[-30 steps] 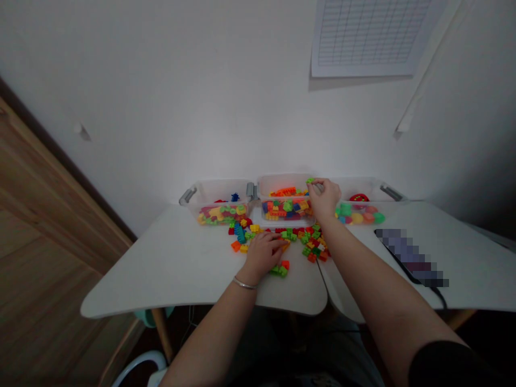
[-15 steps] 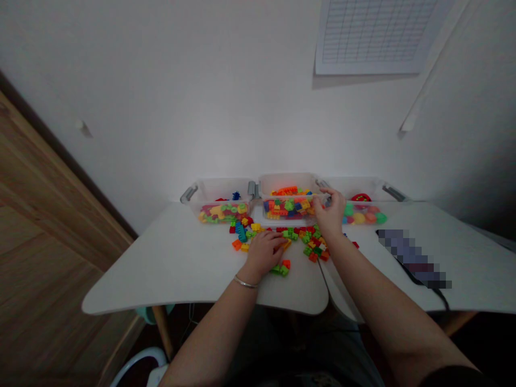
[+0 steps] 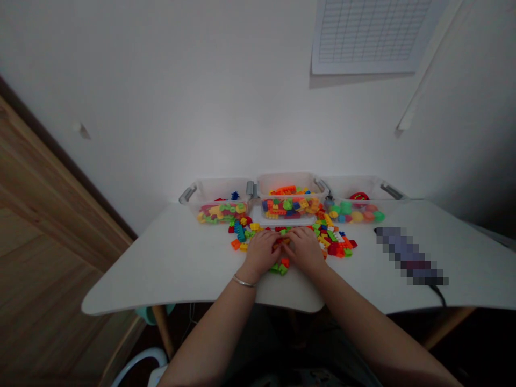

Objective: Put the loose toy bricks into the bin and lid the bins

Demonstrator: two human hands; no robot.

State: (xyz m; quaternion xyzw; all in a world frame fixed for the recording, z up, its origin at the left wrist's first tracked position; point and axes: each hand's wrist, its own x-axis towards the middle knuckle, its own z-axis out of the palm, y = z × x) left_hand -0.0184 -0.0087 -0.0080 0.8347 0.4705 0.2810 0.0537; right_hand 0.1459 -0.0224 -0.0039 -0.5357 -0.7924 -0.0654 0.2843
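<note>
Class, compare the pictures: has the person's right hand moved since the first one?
Yes. The right hand has moved toward the person, away from the middle clear plastic bin, and now rests among the plastic bricks in front of it.

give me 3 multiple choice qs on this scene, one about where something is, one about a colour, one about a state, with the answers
1. Where are the left hand and right hand?
A. Inside a bin
B. On the loose plastic bricks on the table
C. Against the wall

2. What colour is the bangle on the left wrist?
A. Silver
B. Red
C. Green

3. How do the clear plastic bins stand?
A. Stacked one inside another
B. Tipped on their sides
C. Upright side by side, tops open

1. B: both hands are over the bricks, in front of the bins.
2. A: the thin band looks metallic silver.
3. C: three bins stand in a row, their contents showing from above.
</note>
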